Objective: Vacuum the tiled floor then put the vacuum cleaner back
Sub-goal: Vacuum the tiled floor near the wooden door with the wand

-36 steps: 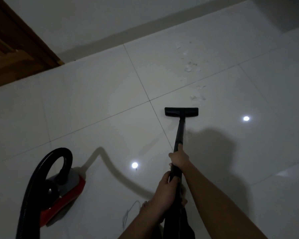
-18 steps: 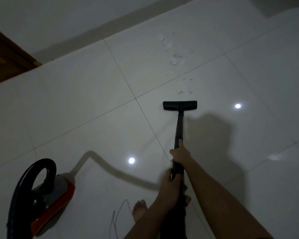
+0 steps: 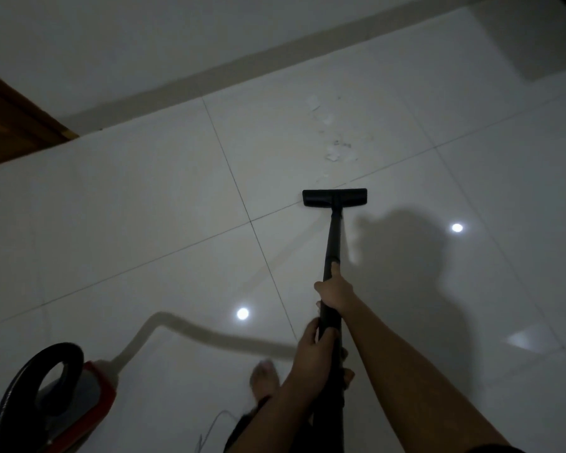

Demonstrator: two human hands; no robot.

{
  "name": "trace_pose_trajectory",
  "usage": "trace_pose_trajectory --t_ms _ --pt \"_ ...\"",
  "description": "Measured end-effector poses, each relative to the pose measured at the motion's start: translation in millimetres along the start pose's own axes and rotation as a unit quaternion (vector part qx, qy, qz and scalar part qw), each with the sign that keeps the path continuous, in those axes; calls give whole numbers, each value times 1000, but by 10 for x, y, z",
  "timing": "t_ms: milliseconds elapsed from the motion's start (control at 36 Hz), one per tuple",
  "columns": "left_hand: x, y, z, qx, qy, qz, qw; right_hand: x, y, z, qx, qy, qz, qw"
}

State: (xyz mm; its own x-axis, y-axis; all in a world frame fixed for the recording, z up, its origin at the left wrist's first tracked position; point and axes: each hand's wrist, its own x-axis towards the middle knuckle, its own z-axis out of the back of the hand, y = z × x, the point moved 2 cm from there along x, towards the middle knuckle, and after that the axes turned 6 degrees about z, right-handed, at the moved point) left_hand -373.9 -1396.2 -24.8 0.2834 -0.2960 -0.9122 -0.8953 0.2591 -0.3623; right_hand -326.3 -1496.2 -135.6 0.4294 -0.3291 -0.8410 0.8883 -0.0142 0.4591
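Your black wand [image 3: 333, 243] slants forward, its flat head [image 3: 334, 197] on the glossy white tiled floor [image 3: 144, 223], just short of pale scraps [image 3: 335, 153]. The red canister [image 3: 89, 400] sits at your left.

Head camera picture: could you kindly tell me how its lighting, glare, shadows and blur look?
Head view: dim overall; two bright round glare spots sit on the glossy tiled floor; the person's shadow falls right of the wand; the bare foot is motion-blurred.
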Motion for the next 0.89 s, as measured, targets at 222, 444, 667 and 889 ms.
trace_pose_trajectory --t_ms 222,444,667,889 --pt "457 -665 48 8 -2 -23 1000 516 673 102 -34 -2 12 999" --pt "814 -1445 59 -11 25 -20 999 992 1440 270 -60 -1 6 998" --pt "1077 -2067 35 23 6 -27 999 1315 1999 414 -46 -3 13 999" --pt "1385 -2690 -133 13 13 -42 999 1744 2496 654 -64 -14 43 997"
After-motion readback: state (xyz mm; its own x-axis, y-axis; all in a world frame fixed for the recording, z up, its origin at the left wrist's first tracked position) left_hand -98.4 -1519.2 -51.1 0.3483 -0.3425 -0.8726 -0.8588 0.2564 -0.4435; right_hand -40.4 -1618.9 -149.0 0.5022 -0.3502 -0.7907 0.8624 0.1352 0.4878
